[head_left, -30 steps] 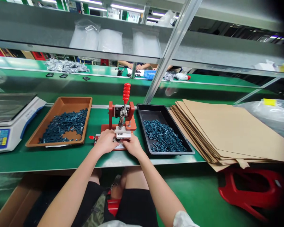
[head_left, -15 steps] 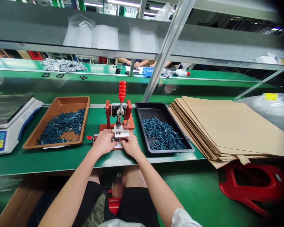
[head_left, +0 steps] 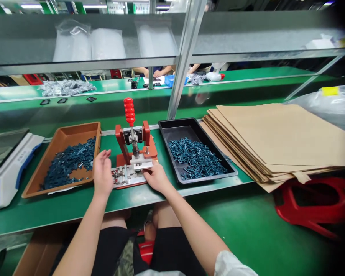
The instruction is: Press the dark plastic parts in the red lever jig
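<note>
A small red toggle press point(head_left: 133, 153) with a ribbed red handle point(head_left: 129, 111) stands on the green bench between two trays. My right hand point(head_left: 155, 177) rests against the metal fixture plate point(head_left: 126, 173) at the press base, fingers curled at its right end; what they hold, if anything, is hidden. My left hand point(head_left: 102, 173) hovers just left of the fixture, fingers apart and empty. A brown tray point(head_left: 61, 138) on the left and a black tray point(head_left: 172, 128) on the right both hold several small dark blue parts.
A weighing scale point(head_left: 5, 165) sits at the far left. A stack of cardboard sheets point(head_left: 276, 138) lies right of the black tray, with a red stool point(head_left: 313, 207) below. A steel post point(head_left: 184, 57) rises behind the press. Other people's hands point(head_left: 158, 72) work across the far belt.
My left hand has lifted off the fixture and moved left, opening. My right hand stays at the fixture's right end. The camera has swung, shifting everything leftward in view.
</note>
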Available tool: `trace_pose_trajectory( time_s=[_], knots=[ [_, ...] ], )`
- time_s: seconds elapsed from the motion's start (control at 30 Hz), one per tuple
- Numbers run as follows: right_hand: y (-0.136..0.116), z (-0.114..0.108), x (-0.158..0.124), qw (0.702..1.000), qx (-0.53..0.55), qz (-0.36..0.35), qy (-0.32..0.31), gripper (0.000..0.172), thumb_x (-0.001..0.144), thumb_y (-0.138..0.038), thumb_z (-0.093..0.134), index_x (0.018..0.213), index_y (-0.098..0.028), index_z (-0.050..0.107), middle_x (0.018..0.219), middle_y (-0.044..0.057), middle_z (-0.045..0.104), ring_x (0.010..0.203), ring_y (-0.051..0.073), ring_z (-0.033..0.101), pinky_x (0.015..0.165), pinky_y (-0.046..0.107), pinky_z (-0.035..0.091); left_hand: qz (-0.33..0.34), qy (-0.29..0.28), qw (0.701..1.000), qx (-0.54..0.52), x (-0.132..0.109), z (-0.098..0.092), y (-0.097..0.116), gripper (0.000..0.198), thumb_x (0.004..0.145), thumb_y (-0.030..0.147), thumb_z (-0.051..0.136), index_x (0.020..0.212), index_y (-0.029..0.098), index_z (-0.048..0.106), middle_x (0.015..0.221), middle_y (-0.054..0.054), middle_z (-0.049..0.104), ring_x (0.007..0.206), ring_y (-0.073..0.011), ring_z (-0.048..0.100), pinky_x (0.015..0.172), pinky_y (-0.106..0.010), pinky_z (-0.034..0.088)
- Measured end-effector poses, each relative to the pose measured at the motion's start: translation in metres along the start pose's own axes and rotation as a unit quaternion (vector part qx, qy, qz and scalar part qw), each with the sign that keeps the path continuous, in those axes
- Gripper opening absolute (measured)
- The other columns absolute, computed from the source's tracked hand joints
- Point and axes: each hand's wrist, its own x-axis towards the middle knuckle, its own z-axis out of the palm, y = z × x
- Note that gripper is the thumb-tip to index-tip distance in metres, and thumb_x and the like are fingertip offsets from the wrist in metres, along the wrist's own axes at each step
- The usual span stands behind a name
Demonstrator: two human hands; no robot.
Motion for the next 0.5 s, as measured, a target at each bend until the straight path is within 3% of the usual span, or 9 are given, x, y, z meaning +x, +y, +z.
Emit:
trace_pose_trajectory(
  time_s=[0.1,0.2,0.33,0.43,0.5],
  knots=[
    [0.002,-0.002,0.001,1.000,0.020,0.008,-0.005,0.023,0.084,-0.013,0.060,0.093,-0.024,0.077,0.114,0.007,0.070,0.106,0.023,0.066,0.097,0.037,0.052,0.014,-0.082,0.994,0.070,-0.003,0.015,0.004,0.060,0.101,0.054,0.033,0.151,0.022,0.033,0.157,-0.014,0.043,0.146,-0.0269,0.041,0.122,-0.047,0.031],
    [0.007,-0.004,0.004,0.998,0.032,0.048,0.001,0.026,0.082,-0.012,0.057,0.098,-0.021,0.075,0.105,0.006,0.072,0.098,0.021,0.067,0.091,0.035,0.053,0.045,-0.140,0.983,0.110,-0.003,0.014,0.006,0.068,0.100,0.057,0.031,0.157,0.019,0.025,0.163,-0.015,0.033,0.152,-0.0279,0.031,0.125,-0.049,0.024],
    [0.014,-0.003,0.011,0.991,0.040,0.118,-0.039,0.027,0.079,-0.012,0.056,0.097,-0.019,0.074,0.092,0.004,0.077,0.089,0.022,0.070,0.084,0.032,0.055,0.101,-0.224,0.961,0.127,0.002,0.011,0.009,0.067,0.100,0.057,0.029,0.155,0.019,0.030,0.161,-0.016,0.037,0.151,-0.0268,0.032,0.124,-0.048,0.026],
    [0.013,-0.002,0.014,0.990,0.042,0.125,-0.057,0.026,0.078,-0.013,0.057,0.097,-0.018,0.075,0.096,0.005,0.078,0.094,0.024,0.072,0.086,0.034,0.055,0.108,-0.214,0.962,0.130,0.000,0.015,0.006,0.064,0.100,0.056,0.032,0.153,0.020,0.032,0.155,-0.015,0.044,0.147,-0.0266,0.039,0.122,-0.049,0.030],
    [0.012,-0.002,0.014,0.990,0.043,0.121,-0.054,0.028,0.078,-0.013,0.058,0.099,-0.018,0.075,0.097,0.006,0.079,0.094,0.024,0.072,0.087,0.035,0.055,0.073,-0.182,0.976,0.091,0.000,0.016,0.003,0.062,0.100,0.054,0.033,0.153,0.020,0.031,0.152,-0.015,0.048,0.142,-0.0256,0.046,0.118,-0.047,0.036]
  ],
)
